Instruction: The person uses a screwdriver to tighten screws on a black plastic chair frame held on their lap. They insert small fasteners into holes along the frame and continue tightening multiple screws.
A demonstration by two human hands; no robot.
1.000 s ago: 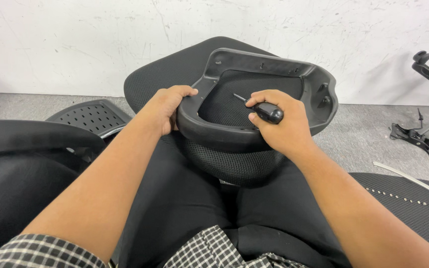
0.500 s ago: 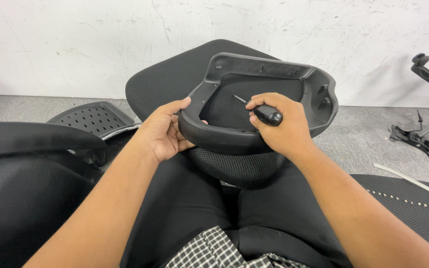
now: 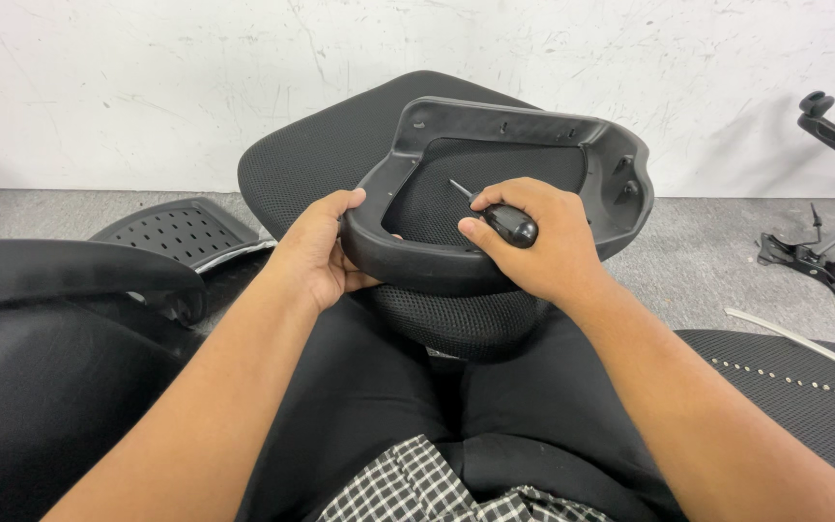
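My left hand grips the black headrest frame at its near-left rim; my right hand closes around a screwdriver, its tip hidden against the mesh.

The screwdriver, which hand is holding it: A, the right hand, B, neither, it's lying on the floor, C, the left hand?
A: the right hand has its grip closed on the screwdriver with the tip inside the black plastic frame, while the left hand holds the frame's rim.
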